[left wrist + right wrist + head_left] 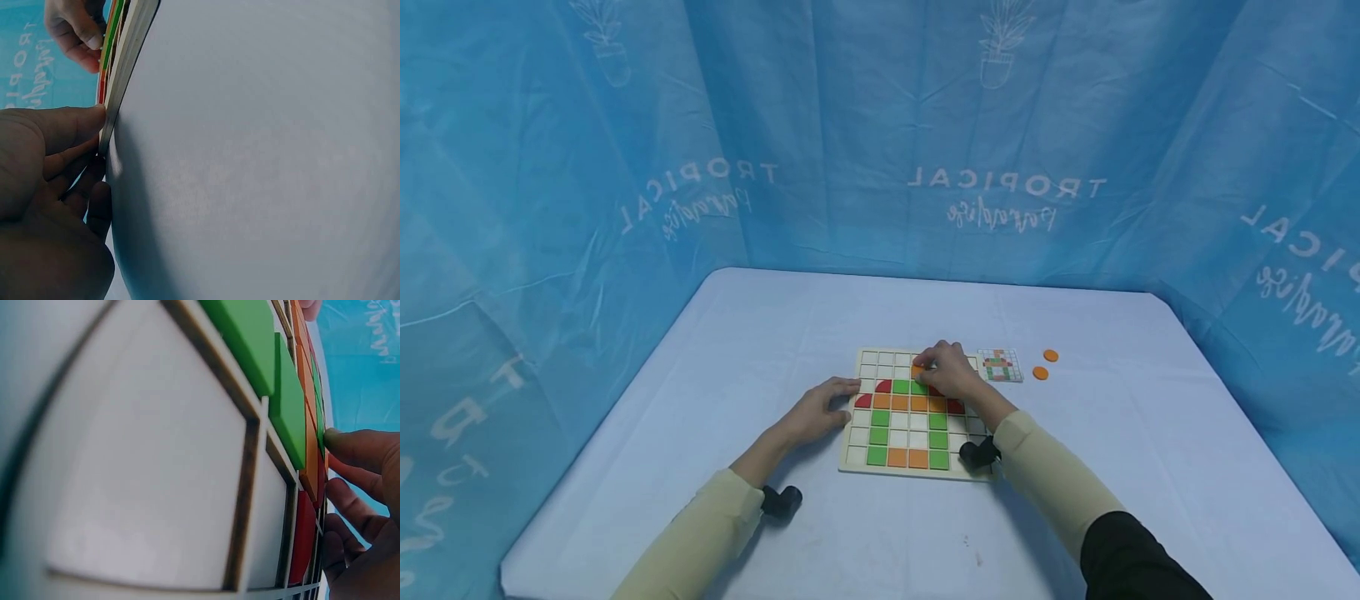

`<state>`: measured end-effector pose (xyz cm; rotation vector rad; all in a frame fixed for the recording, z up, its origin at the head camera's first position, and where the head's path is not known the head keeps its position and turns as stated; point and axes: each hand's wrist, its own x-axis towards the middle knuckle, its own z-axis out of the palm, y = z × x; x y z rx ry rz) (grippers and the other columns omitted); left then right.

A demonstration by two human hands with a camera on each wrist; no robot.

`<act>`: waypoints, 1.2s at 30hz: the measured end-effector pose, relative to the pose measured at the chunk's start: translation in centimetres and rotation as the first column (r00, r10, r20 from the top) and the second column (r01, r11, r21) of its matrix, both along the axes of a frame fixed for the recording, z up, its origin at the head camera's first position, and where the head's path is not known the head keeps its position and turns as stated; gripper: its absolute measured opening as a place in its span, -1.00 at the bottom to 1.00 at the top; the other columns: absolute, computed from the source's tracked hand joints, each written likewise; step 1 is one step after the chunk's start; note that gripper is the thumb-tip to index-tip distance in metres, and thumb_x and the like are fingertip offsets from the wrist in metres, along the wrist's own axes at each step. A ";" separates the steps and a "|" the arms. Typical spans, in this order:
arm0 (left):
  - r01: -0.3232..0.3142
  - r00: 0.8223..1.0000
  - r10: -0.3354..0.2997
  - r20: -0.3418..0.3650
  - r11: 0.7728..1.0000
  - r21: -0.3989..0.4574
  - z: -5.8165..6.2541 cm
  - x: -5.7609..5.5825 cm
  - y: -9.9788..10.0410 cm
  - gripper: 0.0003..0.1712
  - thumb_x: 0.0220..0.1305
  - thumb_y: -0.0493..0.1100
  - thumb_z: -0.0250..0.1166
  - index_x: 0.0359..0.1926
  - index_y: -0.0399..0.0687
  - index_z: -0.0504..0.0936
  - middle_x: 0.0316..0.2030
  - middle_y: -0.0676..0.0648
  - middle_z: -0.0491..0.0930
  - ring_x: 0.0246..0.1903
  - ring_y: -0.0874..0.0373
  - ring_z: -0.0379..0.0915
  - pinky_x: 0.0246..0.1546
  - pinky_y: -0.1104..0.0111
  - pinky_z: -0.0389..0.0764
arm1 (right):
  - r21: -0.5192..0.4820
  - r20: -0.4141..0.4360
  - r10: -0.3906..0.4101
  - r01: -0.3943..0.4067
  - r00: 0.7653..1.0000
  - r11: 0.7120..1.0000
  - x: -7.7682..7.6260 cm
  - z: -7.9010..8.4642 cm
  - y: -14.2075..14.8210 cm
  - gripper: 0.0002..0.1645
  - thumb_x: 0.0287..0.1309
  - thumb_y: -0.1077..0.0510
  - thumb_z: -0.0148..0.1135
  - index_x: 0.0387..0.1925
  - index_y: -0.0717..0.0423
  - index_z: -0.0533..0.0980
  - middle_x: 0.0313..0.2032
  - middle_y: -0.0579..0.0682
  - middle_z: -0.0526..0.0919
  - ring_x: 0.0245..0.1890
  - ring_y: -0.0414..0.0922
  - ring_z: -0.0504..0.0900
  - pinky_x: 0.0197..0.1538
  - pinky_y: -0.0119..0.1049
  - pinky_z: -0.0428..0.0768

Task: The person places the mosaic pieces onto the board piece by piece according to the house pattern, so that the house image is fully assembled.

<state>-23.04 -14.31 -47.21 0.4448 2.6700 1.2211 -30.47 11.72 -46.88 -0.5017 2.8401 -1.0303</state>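
Observation:
A pale wooden grid board (898, 437) lies on the table, with green, orange and red flat pieces set in many of its cells. My right hand (951, 372) reaches over the board's far part and pinches an orange piece (917, 371) between thumb and fingers; the fingers partly cover it. In the right wrist view the thumb (353, 447) is right at the far rows, beyond a green piece (287, 403). My left hand (812, 412) rests at the board's left edge, its thumb (78, 125) and fingers touching the side of the board.
Just right of the board's far corner lies a small pattern card (1009, 375) with a coloured grid. Two orange discs (1051, 355) (1041, 373) lie on the white tablecloth (1097, 400) farther right. Blue printed curtains (865, 125) enclose the table's back and sides.

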 end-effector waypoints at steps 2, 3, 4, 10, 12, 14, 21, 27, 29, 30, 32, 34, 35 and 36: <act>-0.001 1.000 0.001 0.000 1.000 0.001 0.0 0.0 0.0 -0.41 0.17 -0.41 0.30 0.26 -0.21 0.45 0.30 -0.09 0.34 0.38 -0.07 0.05 0.35 0.05 0.11 | -0.004 -0.001 0.003 -0.003 1.000 1.000 0.0 0.0 0.0 -0.70 0.12 0.18 0.34 -0.08 0.11 0.66 -0.19 0.02 0.50 -0.06 0.02 0.33 -0.04 -0.04 0.45; -0.001 1.000 0.001 0.000 1.000 0.000 0.0 0.0 0.0 -0.40 0.17 -0.41 0.30 0.26 -0.21 0.45 0.29 -0.09 0.34 0.38 -0.08 0.05 0.35 0.05 0.11 | -0.005 -0.001 0.005 -0.005 1.000 1.000 0.0 0.0 0.1 -0.70 0.12 0.18 0.33 -0.08 0.12 0.66 -0.19 0.02 0.50 -0.06 0.02 0.33 -0.04 -0.04 0.45; -0.001 1.000 0.001 0.000 1.000 -0.001 0.0 0.0 0.0 -0.40 0.16 -0.41 0.30 0.26 -0.21 0.45 0.29 -0.10 0.35 0.38 -0.08 0.05 0.35 0.04 0.11 | -0.006 -0.001 0.006 -0.006 1.000 1.000 0.0 0.0 0.1 -0.70 0.11 0.18 0.33 -0.08 0.12 0.66 -0.19 0.02 0.50 -0.06 0.02 0.33 -0.04 -0.04 0.45; -0.002 1.000 0.002 0.000 1.000 -0.010 -0.1 0.1 0.0 -0.41 0.17 -0.39 0.30 0.26 -0.19 0.46 0.30 -0.09 0.35 0.38 -0.07 0.05 0.35 0.04 0.11 | -0.019 0.005 0.007 -0.007 1.000 1.000 0.0 -0.1 0.2 -0.71 0.14 0.17 0.31 -0.07 0.09 0.65 -0.17 0.01 0.51 -0.07 0.01 0.35 -0.06 -0.06 0.47; 0.000 1.000 -0.001 -0.002 1.000 -0.009 -0.1 0.1 0.0 -0.41 0.17 -0.39 0.30 0.26 -0.19 0.46 0.30 -0.09 0.35 0.38 -0.07 0.05 0.35 0.04 0.11 | -0.032 0.010 0.003 -0.003 1.000 0.999 0.0 -0.1 0.3 -0.71 0.16 0.15 0.29 -0.05 0.07 0.65 -0.16 0.01 0.51 -0.08 -0.01 0.36 -0.08 -0.08 0.49; 0.004 1.000 -0.004 -0.010 1.000 -0.008 -0.1 0.1 -0.1 -0.41 0.17 -0.39 0.30 0.26 -0.20 0.46 0.29 -0.09 0.35 0.38 -0.08 0.05 0.35 0.04 0.11 | -0.052 0.011 0.003 -0.002 1.000 0.999 0.1 -0.1 0.5 -0.70 0.19 0.13 0.26 -0.03 0.06 0.64 -0.15 0.00 0.50 -0.11 -0.02 0.37 -0.10 -0.10 0.50; 0.012 1.000 -0.012 -0.018 1.000 -0.009 -0.1 0.0 -0.1 -0.41 0.18 -0.38 0.30 0.26 -0.20 0.45 0.30 -0.09 0.34 0.38 -0.07 0.05 0.35 0.05 0.10 | -0.118 -0.064 0.011 -0.018 0.998 0.993 0.6 0.6 2.9 -0.67 0.22 0.13 0.26 0.00 0.16 0.61 -0.12 0.08 0.52 -0.07 0.06 0.40 -0.09 0.00 0.48; 0.007 1.000 -0.007 -0.015 1.000 -0.021 -0.1 0.0 -0.1 -0.41 0.18 -0.38 0.30 0.26 -0.20 0.45 0.30 -0.09 0.35 0.38 -0.06 0.05 0.35 0.06 0.12 | -0.128 -0.051 -0.128 0.120 0.991 0.984 0.8 1.3 6.2 -0.62 0.18 0.14 0.29 0.00 0.24 0.60 -0.08 0.14 0.51 -0.02 0.09 0.39 -0.08 0.02 0.48; 0.004 1.000 -0.004 -0.015 1.000 -0.024 -0.1 0.0 0.0 -0.41 0.18 -0.38 0.30 0.26 -0.20 0.45 0.29 -0.09 0.35 0.38 -0.06 0.06 0.35 0.06 0.13 | -0.123 -0.035 -0.167 0.162 0.985 0.979 0.9 1.5 7.5 -0.61 0.17 0.15 0.29 0.01 0.24 0.59 -0.08 0.15 0.51 -0.04 0.09 0.38 -0.12 -0.04 0.49; 0.001 1.000 -0.001 -0.012 1.000 -0.025 0.0 0.0 0.0 -0.41 0.18 -0.38 0.30 0.26 -0.19 0.45 0.30 -0.08 0.35 0.38 -0.05 0.06 0.35 0.06 0.12 | -0.118 -0.036 -0.178 0.173 0.983 0.978 1.0 1.4 8.1 -0.61 0.17 0.15 0.28 0.01 0.25 0.59 -0.08 0.16 0.51 -0.05 0.08 0.38 -0.14 -0.06 0.49; -0.005 1.000 0.004 -0.008 1.000 -0.021 0.0 0.0 0.0 -0.41 0.18 -0.37 0.30 0.26 -0.18 0.46 0.29 -0.08 0.35 0.38 -0.05 0.06 0.35 0.07 0.12 | -0.110 -0.038 -0.194 0.189 0.980 0.976 1.1 1.3 9.4 -0.61 0.19 0.14 0.28 0.01 0.26 0.59 -0.09 0.17 0.51 -0.06 0.08 0.38 -0.17 -0.07 0.47; -0.010 1.000 0.010 -0.004 1.000 -0.018 0.0 0.0 0.0 -0.41 0.18 -0.38 0.30 0.26 -0.18 0.46 0.29 -0.08 0.35 0.38 -0.05 0.05 0.35 0.06 0.12 | -0.105 -0.044 -0.207 0.202 0.977 0.974 1.3 1.1 10.5 -0.61 0.20 0.13 0.27 0.01 0.27 0.59 -0.10 0.18 0.51 -0.08 0.08 0.37 -0.18 -0.08 0.44; -0.013 1.000 0.013 0.001 1.000 -0.017 0.0 0.0 0.0 -0.41 0.18 -0.38 0.30 0.26 -0.17 0.46 0.29 -0.07 0.35 0.38 -0.04 0.05 0.35 0.07 0.11 | -0.101 -0.053 -0.210 0.204 0.976 0.974 1.4 1.0 11.1 -0.61 0.20 0.13 0.26 0.00 0.28 0.59 -0.10 0.19 0.51 -0.08 0.09 0.37 -0.17 -0.06 0.44; -0.012 1.000 0.012 0.000 1.000 -0.013 0.0 0.0 0.0 -0.41 0.18 -0.38 0.30 0.26 -0.17 0.46 0.29 -0.08 0.35 0.38 -0.05 0.05 0.35 0.06 0.12 | -0.091 -0.058 -0.217 0.212 0.974 0.973 1.5 0.9 11.6 -0.61 0.20 0.13 0.26 0.00 0.29 0.58 -0.11 0.20 0.51 -0.08 0.10 0.37 -0.15 -0.04 0.44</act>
